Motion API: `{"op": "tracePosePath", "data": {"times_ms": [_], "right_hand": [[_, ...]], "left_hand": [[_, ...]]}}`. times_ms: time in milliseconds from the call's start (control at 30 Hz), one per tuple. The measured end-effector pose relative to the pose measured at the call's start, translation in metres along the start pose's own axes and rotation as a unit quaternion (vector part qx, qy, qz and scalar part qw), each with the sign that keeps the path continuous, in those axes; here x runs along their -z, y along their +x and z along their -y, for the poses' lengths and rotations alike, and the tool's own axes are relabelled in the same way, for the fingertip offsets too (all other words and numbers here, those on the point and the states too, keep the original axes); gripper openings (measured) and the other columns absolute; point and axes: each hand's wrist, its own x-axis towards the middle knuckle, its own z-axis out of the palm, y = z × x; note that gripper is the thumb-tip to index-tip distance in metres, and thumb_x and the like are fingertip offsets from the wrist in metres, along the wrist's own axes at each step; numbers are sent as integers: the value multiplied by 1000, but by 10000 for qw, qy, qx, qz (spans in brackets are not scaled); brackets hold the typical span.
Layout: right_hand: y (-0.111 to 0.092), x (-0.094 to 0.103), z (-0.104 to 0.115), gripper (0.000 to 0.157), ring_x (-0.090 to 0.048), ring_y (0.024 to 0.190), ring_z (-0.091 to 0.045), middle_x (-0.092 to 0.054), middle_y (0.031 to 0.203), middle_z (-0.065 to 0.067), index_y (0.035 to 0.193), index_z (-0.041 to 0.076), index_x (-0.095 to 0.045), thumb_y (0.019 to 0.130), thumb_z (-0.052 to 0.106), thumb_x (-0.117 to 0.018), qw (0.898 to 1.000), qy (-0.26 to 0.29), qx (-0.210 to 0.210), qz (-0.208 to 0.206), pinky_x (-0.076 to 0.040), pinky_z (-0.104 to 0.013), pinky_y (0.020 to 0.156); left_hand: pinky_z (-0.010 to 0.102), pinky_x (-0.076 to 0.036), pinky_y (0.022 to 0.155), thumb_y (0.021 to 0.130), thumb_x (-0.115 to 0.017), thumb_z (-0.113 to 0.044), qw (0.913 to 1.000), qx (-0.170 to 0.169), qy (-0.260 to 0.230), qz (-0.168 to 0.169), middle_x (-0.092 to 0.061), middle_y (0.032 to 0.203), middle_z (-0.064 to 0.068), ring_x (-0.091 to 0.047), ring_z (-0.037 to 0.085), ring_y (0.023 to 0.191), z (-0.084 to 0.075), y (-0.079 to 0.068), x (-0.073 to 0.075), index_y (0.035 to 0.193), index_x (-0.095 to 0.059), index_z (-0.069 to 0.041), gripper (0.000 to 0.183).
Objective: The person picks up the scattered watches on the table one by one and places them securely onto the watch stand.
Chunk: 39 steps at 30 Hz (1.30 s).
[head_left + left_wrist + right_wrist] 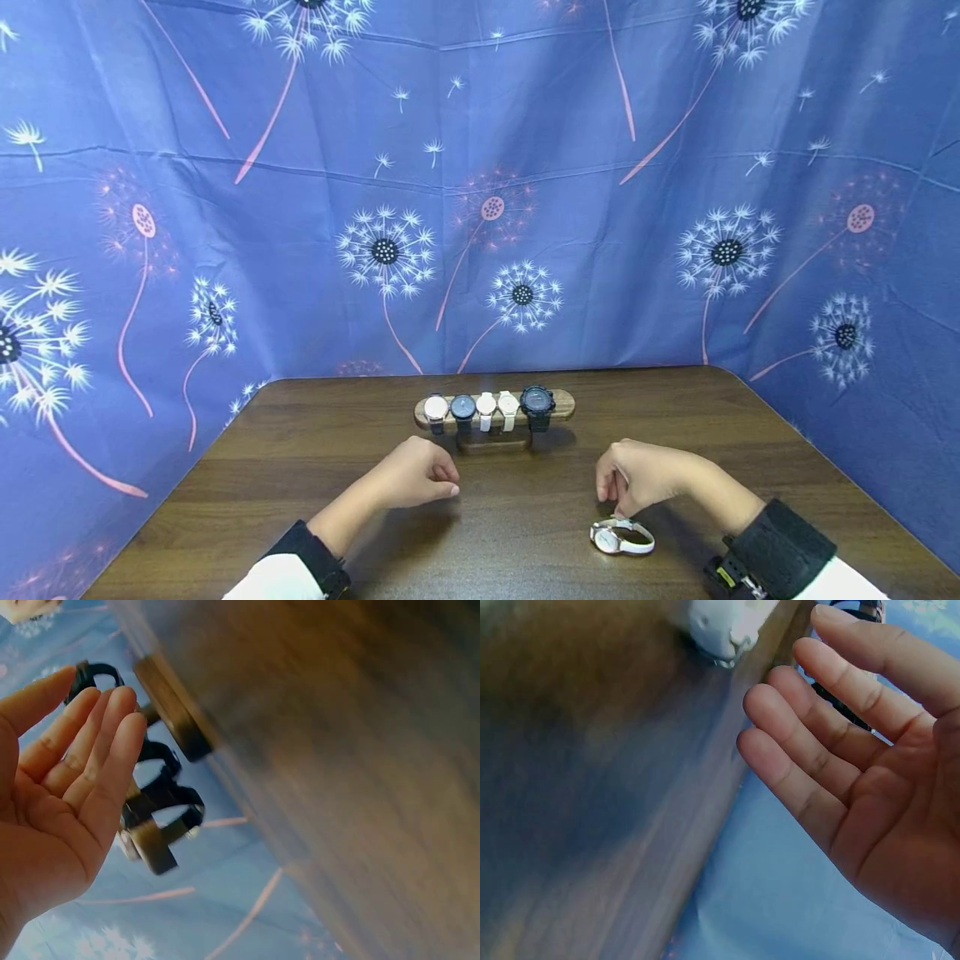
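Observation:
A white-strapped wristwatch [622,537] lies on the table at the right front, its strap closed in a loop and its round dial facing forward. Just above and behind it is my right hand [648,477], thumb tip close to the strap. The right wrist view shows the fingers [802,742] loosely bent with nothing in them, the white watch [724,630] blurred beyond. My left hand [416,473] hovers over the table in front of a wooden watch stand [566,405]. Its fingers are relaxed and hold nothing, as the left wrist view of the hand [75,780] shows.
Several watches sit side by side on the stand, among them a large black watch [537,403] at its right and a dark-strapped watch [436,408] at its left. Behind the brown wooden table [315,433] hangs a blue dandelion-print cloth [450,167].

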Motion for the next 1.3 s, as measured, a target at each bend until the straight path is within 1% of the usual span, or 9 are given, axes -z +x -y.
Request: {"op": "tracePosePath", "data": {"times_ms": [167,267,433,600,800,933,1100,1200,1300], "right_hand": [[-3,-2,4,22,-55,60,-4,-59,70,7,78,15,-63,62,4,-74,9999,4,-149,68,-49,-21,50],[-5,-3,4,23,-55,60,-4,-59,69,7,78,15,-63,61,5,-74,9997,-50,-229,52,-48,-21,50],[-6,-4,3,23,-55,60,-3,-59,69,7,78,15,-62,61,5,-74,9997,-96,-246,-4,-48,-21,51],[-7,-7,2,24,-54,60,-2,-59,68,7,78,16,-63,60,5,-74,9996,-145,-237,-75,-48,-21,51],[-6,-9,2,25,-55,60,-4,-60,68,7,79,15,-63,60,3,-73,9997,38,-236,2,-48,-21,51],[-7,-8,2,25,-56,61,-4,-60,69,6,79,15,-63,59,4,-75,9996,112,-246,44,-49,-22,52],[-9,-7,1,26,-56,63,-6,-60,69,5,79,15,-63,59,5,-75,9991,209,-373,-39,-50,-23,53],[-11,-6,0,27,-56,63,-6,-60,70,5,80,16,-63,59,4,-75,9986,267,-460,-39,-50,-24,54],[-14,-5,-1,28,-57,64,-7,-60,72,6,81,16,-62,59,2,-73,9985,254,-474,-44,-50,-24,55]], "left_hand": [[15,-47,62,80,-67,-22,9995,-120,102,291,-63,77,-13,-53,-5,69,-16,4,-8,86,-67,-14,11],[12,-45,62,80,-67,-23,9980,-327,267,471,-64,79,-12,-53,-6,69,-29,10,-15,89,-67,-12,15],[9,-42,62,79,-68,-27,9930,-637,704,704,-64,78,-11,-51,-8,68,-50,22,-25,90,-67,-13,18],[8,-42,61,79,-68,-26,9904,-857,762,769,-64,78,-11,-49,-11,66,-67,35,-33,91,-67,-14,17],[7,-41,61,79,-69,-25,9875,-1198,700,754,-65,81,-11,-49,-12,67,-85,53,-45,93,-67,-14,18],[7,-41,62,79,-68,-21,9866,-1388,454,722,-66,84,-10,-49,-13,69,-92,65,-54,95,-67,-12,18],[7,-42,65,79,-66,-13,9863,-1523,161,607,-66,87,-8,-49,-14,71,-93,79,-64,96,-66,-11,17],[7,-42,64,78,-68,-14,9860,-1525,79,673,-66,88,-7,-50,-13,71,-94,86,-69,97,-66,-10,20],[7,-41,64,74,-72,-16,9861,-1431,50,838,-66,89,-7,-50,-12,70,-96,91,-73,100,-65,-10,28]]}}
